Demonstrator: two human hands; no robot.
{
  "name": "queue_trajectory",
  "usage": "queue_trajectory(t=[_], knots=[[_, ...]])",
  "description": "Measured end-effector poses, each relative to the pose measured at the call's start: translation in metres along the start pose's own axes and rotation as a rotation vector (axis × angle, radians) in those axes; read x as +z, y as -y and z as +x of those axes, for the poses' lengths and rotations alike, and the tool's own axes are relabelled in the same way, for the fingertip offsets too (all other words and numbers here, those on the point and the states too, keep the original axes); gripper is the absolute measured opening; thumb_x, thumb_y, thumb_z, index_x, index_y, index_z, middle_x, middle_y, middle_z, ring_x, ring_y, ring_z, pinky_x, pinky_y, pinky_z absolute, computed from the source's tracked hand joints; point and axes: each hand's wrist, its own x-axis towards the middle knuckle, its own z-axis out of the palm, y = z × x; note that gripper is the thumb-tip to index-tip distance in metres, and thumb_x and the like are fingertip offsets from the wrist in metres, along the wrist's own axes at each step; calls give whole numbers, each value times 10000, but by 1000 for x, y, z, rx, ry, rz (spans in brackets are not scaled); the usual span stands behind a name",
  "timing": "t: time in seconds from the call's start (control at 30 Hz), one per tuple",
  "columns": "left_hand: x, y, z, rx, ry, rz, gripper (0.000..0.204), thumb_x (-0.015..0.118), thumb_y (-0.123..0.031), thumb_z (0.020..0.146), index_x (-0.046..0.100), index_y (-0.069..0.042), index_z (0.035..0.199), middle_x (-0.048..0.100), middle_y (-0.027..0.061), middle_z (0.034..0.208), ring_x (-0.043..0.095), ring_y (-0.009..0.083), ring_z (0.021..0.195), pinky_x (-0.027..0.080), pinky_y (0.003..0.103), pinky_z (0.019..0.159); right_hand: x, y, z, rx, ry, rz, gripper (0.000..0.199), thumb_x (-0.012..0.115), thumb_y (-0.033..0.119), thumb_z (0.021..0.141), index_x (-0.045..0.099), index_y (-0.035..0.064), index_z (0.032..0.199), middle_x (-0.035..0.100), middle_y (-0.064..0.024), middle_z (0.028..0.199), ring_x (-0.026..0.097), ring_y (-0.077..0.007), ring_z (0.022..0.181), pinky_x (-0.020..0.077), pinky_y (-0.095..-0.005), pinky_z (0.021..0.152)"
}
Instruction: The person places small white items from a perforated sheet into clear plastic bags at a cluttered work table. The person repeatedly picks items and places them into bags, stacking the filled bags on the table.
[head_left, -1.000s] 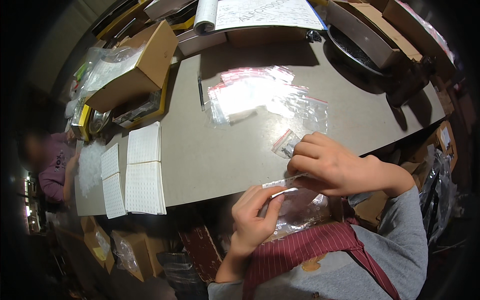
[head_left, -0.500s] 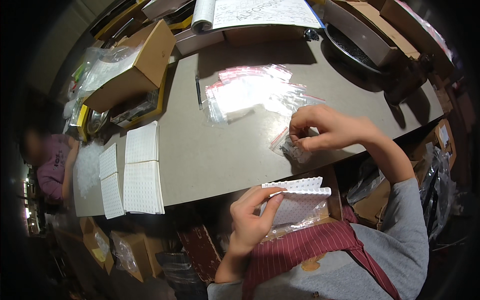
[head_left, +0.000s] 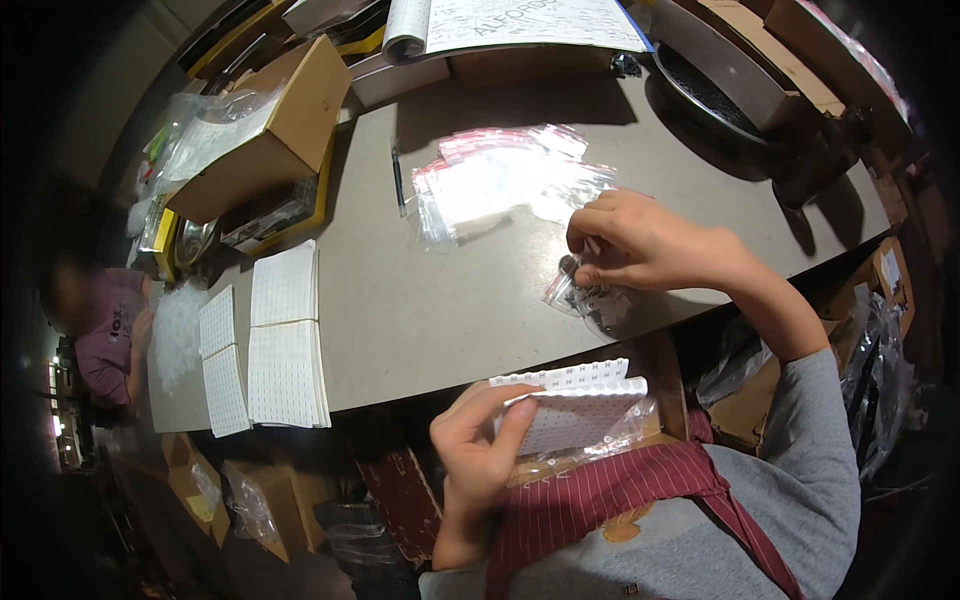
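Note:
My left hand point(head_left: 478, 438) pinches the edge of a folded white sheet of printed stickers point(head_left: 575, 422) between thumb and fingers, just off the table's near edge. Over the table, my right hand point(head_left: 655, 243) is closed, its thumb and fingertips together above a small clear zip bag point(head_left: 598, 312) with a red strip. Small dark parts show in or on that bag. What the fingertips grip, if anything, is too small to make out. Farther back lies a spread pile of clear zip bags point(head_left: 500, 185) with red strips, bright with glare.
A pen point(head_left: 398, 182) lies left of the pile. Banded stacks of printed sheets point(head_left: 285, 345) sit at the left, near small translucent pieces point(head_left: 178, 335). Cardboard boxes point(head_left: 255, 150) stand behind them. A round dark tray point(head_left: 705, 95) is at the back right. Another person point(head_left: 108, 330) sits far left.
My left hand has moved left and slightly down with the sticker sheet. My right hand has shifted slightly left over the small zip bag.

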Motion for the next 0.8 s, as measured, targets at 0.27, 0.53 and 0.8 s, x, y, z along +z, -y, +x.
queue_trajectory(t=[0.27,0.53,0.8], knots=[[-19,-11,-2,41,-9,-130,171,682,20,816,758,88,952,736,154,905,675,184,850,498,272,788,24,10,-36,-115,32,-143,343,756,274,901,646,31,1116,684,-128,959,638,-326,1007,487,-442,929],[0,-7,10,135,43,43,157,709,35,821,766,60,966,737,140,874,674,162,781,500,246,717,6,27,-59,-287,-166,221,213,696,77,785,617,35,978,623,-152,855,623,-353,879,500,-464,794],[27,-12,23,225,137,218,174,738,56,832,774,26,1000,710,126,806,640,156,686,486,261,628,21,33,-67,-381,-187,11,342,719,62,696,546,21,988,550,-147,923,558,-338,880,463,-432,801]])
